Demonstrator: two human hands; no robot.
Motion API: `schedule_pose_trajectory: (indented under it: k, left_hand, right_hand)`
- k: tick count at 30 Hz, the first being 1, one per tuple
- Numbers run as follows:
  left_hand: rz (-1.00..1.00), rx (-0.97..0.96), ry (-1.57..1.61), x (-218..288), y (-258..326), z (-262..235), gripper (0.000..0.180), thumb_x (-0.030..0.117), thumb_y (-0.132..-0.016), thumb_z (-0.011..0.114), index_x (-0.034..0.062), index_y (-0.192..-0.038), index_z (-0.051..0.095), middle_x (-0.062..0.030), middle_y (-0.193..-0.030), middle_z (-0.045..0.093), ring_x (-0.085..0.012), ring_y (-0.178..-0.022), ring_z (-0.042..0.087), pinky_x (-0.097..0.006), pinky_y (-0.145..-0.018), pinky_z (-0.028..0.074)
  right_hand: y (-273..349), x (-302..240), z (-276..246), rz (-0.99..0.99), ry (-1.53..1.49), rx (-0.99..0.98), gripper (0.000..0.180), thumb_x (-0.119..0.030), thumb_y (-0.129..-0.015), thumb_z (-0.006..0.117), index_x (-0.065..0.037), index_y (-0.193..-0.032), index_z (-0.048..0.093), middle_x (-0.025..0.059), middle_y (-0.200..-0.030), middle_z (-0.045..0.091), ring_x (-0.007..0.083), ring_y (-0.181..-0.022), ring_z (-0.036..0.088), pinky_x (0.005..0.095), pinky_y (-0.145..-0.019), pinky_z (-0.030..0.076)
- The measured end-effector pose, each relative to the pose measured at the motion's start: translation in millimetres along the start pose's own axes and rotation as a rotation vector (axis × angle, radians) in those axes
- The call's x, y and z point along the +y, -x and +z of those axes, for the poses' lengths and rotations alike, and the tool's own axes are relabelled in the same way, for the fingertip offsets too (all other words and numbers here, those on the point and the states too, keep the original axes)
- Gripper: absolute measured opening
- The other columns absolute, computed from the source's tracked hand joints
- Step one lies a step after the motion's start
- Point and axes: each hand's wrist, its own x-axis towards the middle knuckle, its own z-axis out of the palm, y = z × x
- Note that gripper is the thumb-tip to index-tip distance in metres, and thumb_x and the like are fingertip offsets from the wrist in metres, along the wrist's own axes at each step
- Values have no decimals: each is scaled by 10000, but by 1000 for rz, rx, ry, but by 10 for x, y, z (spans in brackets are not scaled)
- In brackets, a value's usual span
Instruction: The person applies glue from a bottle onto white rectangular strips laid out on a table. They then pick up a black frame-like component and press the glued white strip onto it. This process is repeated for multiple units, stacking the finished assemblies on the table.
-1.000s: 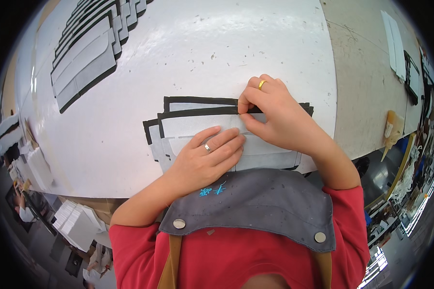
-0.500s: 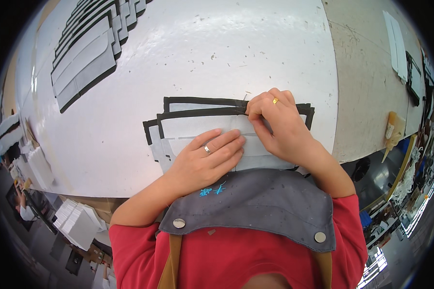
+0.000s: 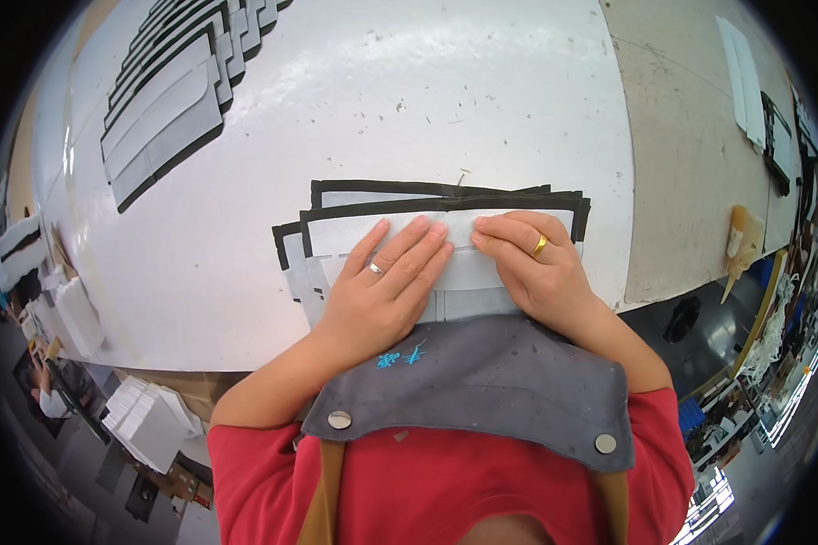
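Observation:
In front of me lies a small stack of pale grey-white sheet panels with black edging, slightly fanned so several black borders show. My left hand rests flat on the top panel, fingers outstretched and holding nothing. Beside it, my right hand has its fingers drawn together, with the tips touching the same panel just below its black upper edge. Whether anything small sits between those fingertips is hidden. The lower part of the stack runs down toward my grey apron.
A long overlapping row of similar black-edged panels lies at the far left of the white table. On the right, a yellowish glue bottle stands near the beige board's edge. White blocks are piled at lower left.
My right hand has come off the black upper edge and moved down onto the panel's face. My left hand has slid slightly upward, its fingers more spread.

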Motion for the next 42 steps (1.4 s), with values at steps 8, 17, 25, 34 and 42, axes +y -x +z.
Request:
schedule_pose_trajectory:
  k: [8, 17, 25, 34, 42]
  left_hand:
    - [-33, -50, 11, 29, 13, -4, 413, 59, -759, 590, 73, -1171, 564, -62, -1285, 515, -191, -1250, 438, -427, -1065, 277]
    - [-319, 40, 445, -215, 331, -296, 357, 4, -828, 530, 46, -1182, 535, -133, -1317, 484, -314, -1288, 384, -478, -1091, 214]
    - [-629, 556, 530, -523, 605, -476, 310, -9, -873, 441, 2, -1180, 483, -168, -1321, 441, -246, -1258, 393, -356, -1059, 264]
    - [-592, 498, 503, -392, 624, -400, 299, 3, -858, 474, 32, -1153, 514, -143, -1259, 495, -252, -1197, 449, -348, -1019, 322]
    - [-587, 438, 379, -404, 573, -338, 374, 15, -824, 543, 40, -1194, 495, -139, -1230, 517, -261, -1063, 511, -340, -945, 370]
  right_hand:
    - [-39, -234, -29, 1, 70, -112, 452, -78, -758, 612, -42, -1202, 540, 61, -1266, 518, 221, -1163, 498, 360, -970, 394]
    - [512, -68, -328, 389, 361, -292, 494, -182, -896, 475, -105, -1375, 381, 45, -1456, 323, 206, -1355, 276, 415, -1120, 140]
    - [-37, 10, -401, 245, 80, 142, 281, -50, -801, 587, -43, -1081, 579, 91, -1071, 579, 263, -1015, 509, 387, -930, 339]
    - [-486, -42, -116, 178, -98, -128, 104, -78, -776, 628, -77, -874, 594, 41, -916, 546, 217, -905, 477, 340, -883, 337]
    - [-527, -99, -120, 138, 6, -179, 67, -55, -792, 599, -59, -829, 543, 39, -880, 520, 200, -921, 447, 329, -850, 313]
